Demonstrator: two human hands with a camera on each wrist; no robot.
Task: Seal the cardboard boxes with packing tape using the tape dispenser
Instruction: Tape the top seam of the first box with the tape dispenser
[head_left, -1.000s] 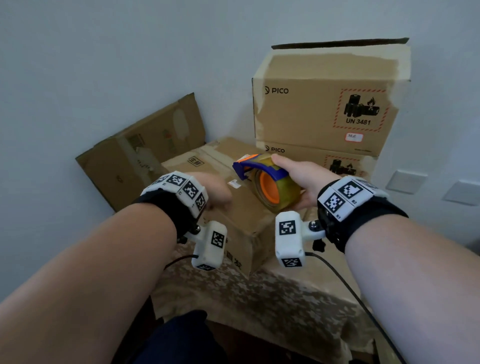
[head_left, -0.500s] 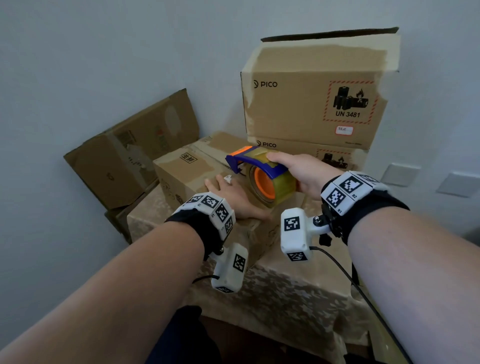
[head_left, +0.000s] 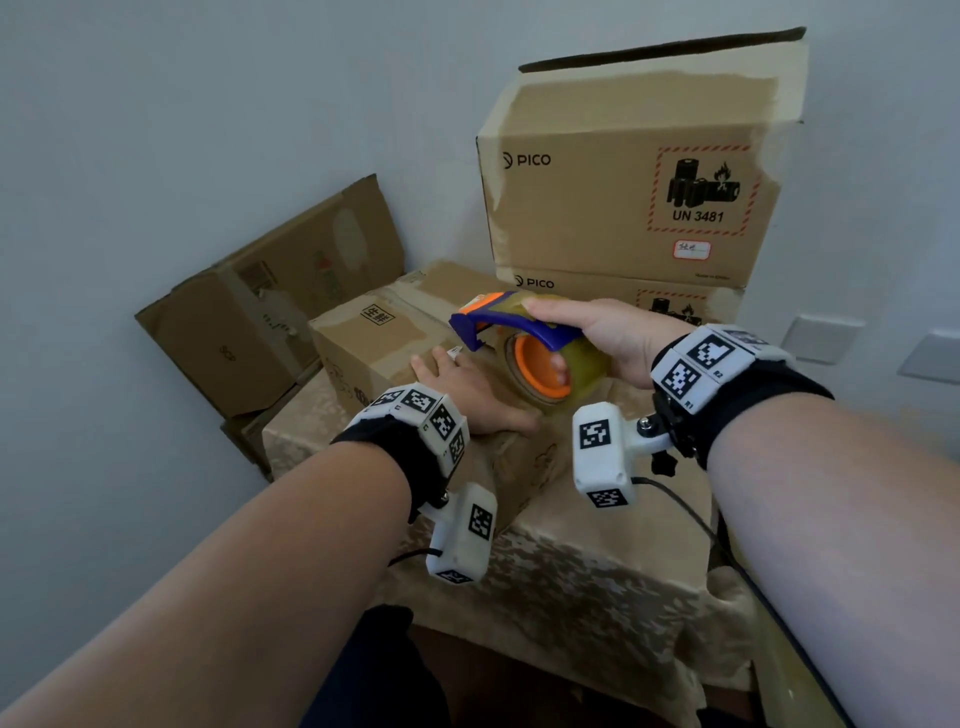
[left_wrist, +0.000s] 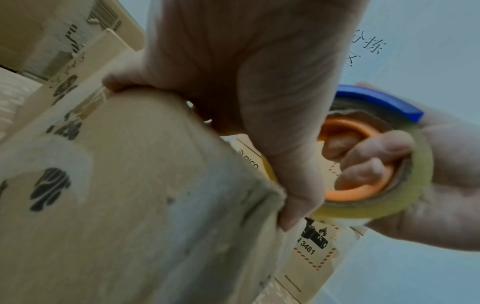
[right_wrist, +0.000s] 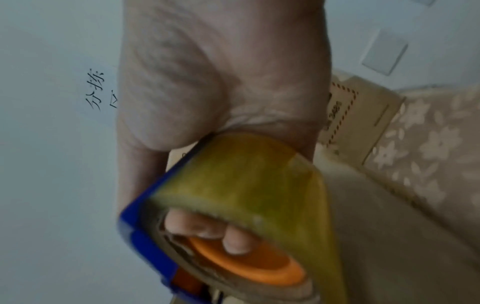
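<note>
Now right hand (head_left: 613, 338) curls around tape dispenser (head_left: 524, 353); left hand (head_left: 467, 387) presses flat on small box (head_left: 374, 338).

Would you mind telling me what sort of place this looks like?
Probably a small packing or storage corner indoors: stacked PICO shipping cartons with battery hazard labels, a cloth-covered table against a plain wall, and a tape dispenser in the right hand.

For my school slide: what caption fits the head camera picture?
Left hand steadies a cardboard box while right hand grips the tape dispenser.
</note>
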